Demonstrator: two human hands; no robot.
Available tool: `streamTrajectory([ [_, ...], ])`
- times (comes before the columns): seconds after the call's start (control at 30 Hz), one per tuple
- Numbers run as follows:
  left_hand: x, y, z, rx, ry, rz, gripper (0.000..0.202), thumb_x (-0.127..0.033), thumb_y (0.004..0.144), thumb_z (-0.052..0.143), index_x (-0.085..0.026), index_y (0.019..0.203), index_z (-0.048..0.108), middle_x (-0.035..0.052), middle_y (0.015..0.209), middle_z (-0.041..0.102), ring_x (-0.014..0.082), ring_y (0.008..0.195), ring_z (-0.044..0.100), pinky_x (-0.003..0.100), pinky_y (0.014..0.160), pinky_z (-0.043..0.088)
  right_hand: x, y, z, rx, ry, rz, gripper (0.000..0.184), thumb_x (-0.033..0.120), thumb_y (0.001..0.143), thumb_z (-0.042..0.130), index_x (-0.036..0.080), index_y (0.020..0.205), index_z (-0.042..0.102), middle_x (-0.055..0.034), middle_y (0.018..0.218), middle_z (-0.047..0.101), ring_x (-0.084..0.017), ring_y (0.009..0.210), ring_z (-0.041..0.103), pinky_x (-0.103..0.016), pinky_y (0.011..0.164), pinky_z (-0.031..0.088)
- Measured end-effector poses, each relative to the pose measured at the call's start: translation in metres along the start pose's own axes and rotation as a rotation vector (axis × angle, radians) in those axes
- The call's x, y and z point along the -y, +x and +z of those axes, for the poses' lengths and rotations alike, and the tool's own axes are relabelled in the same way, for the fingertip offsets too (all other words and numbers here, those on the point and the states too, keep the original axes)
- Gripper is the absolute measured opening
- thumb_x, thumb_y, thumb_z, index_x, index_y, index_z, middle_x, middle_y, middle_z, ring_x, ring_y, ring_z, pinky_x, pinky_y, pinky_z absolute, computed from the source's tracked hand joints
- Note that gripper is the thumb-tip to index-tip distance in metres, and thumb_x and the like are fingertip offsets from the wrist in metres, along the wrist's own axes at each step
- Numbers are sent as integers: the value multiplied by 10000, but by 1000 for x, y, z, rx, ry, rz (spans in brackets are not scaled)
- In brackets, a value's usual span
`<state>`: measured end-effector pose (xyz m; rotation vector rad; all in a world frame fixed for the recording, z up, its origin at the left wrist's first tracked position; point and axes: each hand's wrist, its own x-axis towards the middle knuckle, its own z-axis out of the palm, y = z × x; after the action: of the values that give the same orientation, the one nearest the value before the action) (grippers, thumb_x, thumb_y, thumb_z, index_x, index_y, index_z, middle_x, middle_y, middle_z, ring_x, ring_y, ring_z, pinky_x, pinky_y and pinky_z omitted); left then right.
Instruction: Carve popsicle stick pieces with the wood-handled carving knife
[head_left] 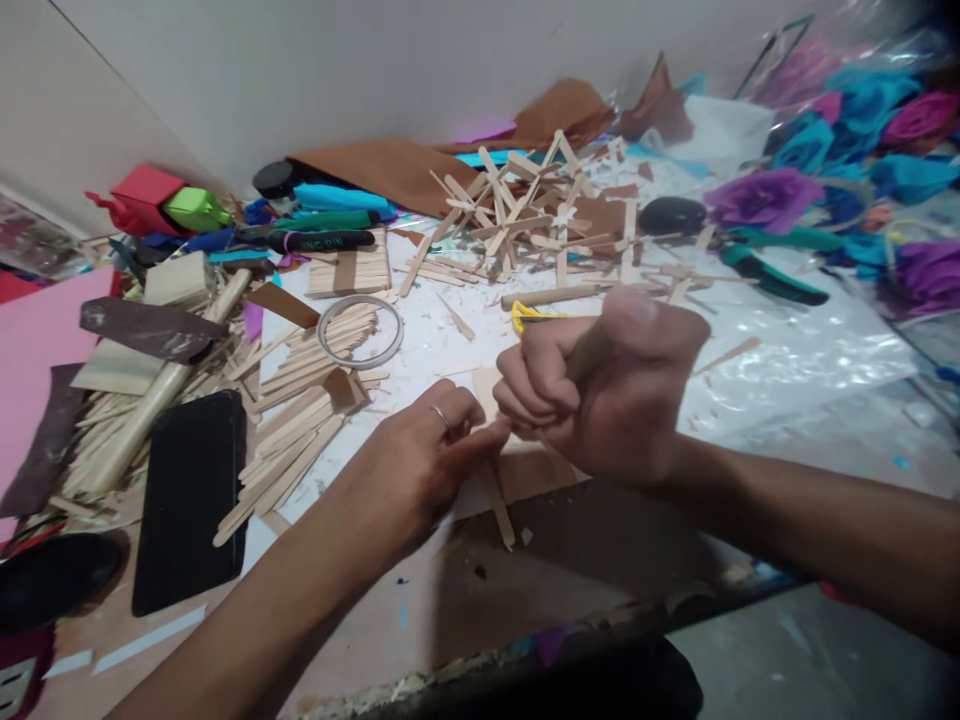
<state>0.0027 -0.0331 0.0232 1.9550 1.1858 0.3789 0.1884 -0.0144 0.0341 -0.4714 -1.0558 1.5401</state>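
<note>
My left hand, with a ring on one finger, presses its thumb and fingers together on a flat wooden craft stick. The stick's near end points toward me over a light wooden board. Just to the right and touching or nearly touching the left fingertips, my right hand is closed in a fist with the thumb up. A brownish rod-like handle shows between its thumb and fingers. The fist hides the rest of that tool, and motion blurs it. A yellow-handled thing lies partly behind the right hand.
Piled craft sticks stand at the back, with more bundles at left. A tape roll, black phone, green-handled pliers and paper flowers surround the work. The table's front edge is close.
</note>
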Motion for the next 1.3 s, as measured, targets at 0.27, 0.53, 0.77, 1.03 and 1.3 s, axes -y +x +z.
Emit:
streamTrajectory([
  [0.27, 12, -2, 2, -11, 346, 420, 296, -251, 1101, 442, -232, 1207, 718, 81, 1091, 618, 197, 957, 593, 307, 795, 461, -7, -5, 0, -29, -38, 29, 775, 868, 870, 519, 253, 439, 326, 53, 377, 252, -89, 352, 202, -267, 365, 160],
  [0.53, 5, 0, -3, -142, 513, 509, 241, -253, 1081, 505, -165, 1046, 726, 100, 1004, 623, 223, 960, 583, 350, 842, 494, -8, -5, -3, 8, 1, 52, 731, 834, 871, 538, 255, 459, 365, 60, 423, 269, -101, 379, 207, -264, 359, 191],
  [0.77, -5, -5, -3, -15, 612, 655, 477, -554, 1039, 600, -214, 1364, 684, 169, 1502, 603, 357, 1363, 543, 550, 1127, 445, -5, -3, -3, 21, 4, 50, 738, 821, 873, 550, 244, 448, 371, 49, 423, 283, -102, 395, 233, -262, 394, 210],
  [1.03, -2, -4, 3, 9, 549, 633, 490, -607, 1023, 599, -232, 1316, 720, 161, 1505, 625, 364, 1365, 601, 561, 1119, 481, -11, -9, -3, 30, -30, 13, 733, 815, 856, 574, 241, 450, 367, 44, 401, 287, -107, 392, 247, -275, 410, 228],
  [1.3, 2, -5, 10, -86, 508, 654, 484, -574, 987, 680, -215, 1309, 726, 179, 1472, 656, 367, 1416, 592, 575, 1158, 499, 27, -3, 2, -36, 39, -77, 777, 821, 898, 531, 239, 422, 333, 55, 372, 208, -94, 338, 186, -281, 366, 204],
])
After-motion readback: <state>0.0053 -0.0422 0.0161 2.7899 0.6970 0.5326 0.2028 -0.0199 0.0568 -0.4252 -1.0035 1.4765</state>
